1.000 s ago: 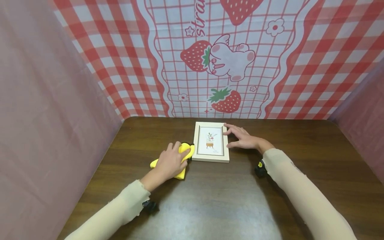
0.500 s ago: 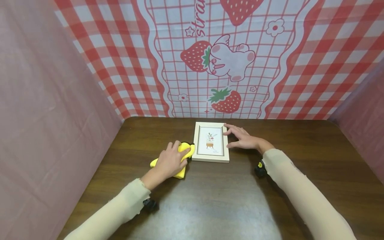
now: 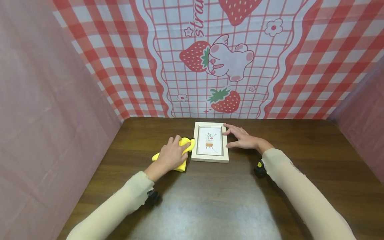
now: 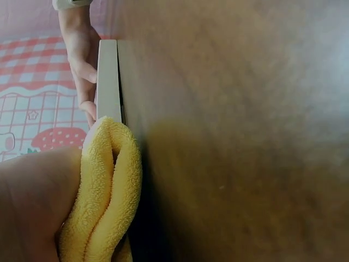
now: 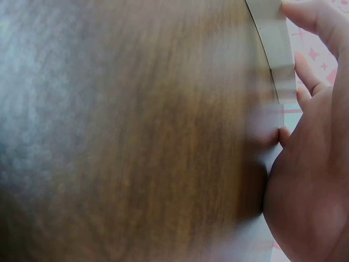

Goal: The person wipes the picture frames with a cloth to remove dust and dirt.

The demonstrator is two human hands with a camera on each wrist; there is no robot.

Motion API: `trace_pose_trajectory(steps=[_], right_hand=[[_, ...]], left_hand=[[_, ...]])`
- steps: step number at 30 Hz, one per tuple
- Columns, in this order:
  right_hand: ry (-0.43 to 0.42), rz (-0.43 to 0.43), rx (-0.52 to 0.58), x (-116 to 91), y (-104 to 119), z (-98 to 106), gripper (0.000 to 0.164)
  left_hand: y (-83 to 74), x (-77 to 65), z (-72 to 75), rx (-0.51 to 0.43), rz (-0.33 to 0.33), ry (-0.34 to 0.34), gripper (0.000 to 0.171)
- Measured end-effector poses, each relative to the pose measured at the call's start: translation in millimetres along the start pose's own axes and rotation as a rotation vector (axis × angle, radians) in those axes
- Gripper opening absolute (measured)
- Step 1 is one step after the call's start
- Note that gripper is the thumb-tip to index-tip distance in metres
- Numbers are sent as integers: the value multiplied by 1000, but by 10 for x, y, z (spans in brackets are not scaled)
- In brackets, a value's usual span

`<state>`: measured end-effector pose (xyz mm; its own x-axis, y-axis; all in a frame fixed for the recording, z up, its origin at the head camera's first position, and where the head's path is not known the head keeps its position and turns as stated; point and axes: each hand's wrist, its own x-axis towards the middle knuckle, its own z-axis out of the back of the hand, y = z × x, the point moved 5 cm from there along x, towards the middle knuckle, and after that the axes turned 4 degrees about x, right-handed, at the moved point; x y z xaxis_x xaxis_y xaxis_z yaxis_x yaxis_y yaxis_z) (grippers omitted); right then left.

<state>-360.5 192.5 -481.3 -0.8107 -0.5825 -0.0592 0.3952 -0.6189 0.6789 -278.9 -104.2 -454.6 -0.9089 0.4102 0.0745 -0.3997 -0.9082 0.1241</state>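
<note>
Comparing this moment with the views from a second and half a second before, only the left hand had changed: it had slid up and toward the picture frame, carrying the yellow cloth with it, so that the bunched end of the cloth now touched the frame's left edge, where earlier more of the cloth trailed toward the near side of the table. The right hand and the frame had not shifted. By my reading, the cloth was being brought up to the frame and wiping had not yet started, since the cloth was still off the glass.

The left hand lay on top of the cloth with its fingers curled over the folds, gripping it; the left wrist view showed the cloth doubled into a thick roll against the palm, its tip right at the frame's pale side.

The right hand was spread, its fingers nearly straight, resting against the frame's right edge near the far corner, and it seemed to be steadying the frame rather than pinching it. In the right wrist view the fingertips lay beside the frame's corner, though that picture was blurred.

The frame lay flat, face up, near the table's far edge, between the two hands, below the strawberry-print backdrop.
</note>
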Motion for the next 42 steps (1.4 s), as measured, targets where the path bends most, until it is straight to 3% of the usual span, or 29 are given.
trace_pose_trajectory(steps=[12, 23, 31, 42], right_hand=[[-15, 25, 8, -26, 41, 6, 49], [-4, 5, -4, -9, 26, 10, 49], [-2, -8, 2, -16, 11, 5, 49], [-4, 4, -8, -1, 1, -4, 47]], left_hand=[[46, 224, -25, -18, 23, 13, 48], [99, 480, -26, -27, 65, 57, 49], [143, 655, -32, -85, 113, 104, 51], [185, 846, -48, -74, 148, 86, 50]])
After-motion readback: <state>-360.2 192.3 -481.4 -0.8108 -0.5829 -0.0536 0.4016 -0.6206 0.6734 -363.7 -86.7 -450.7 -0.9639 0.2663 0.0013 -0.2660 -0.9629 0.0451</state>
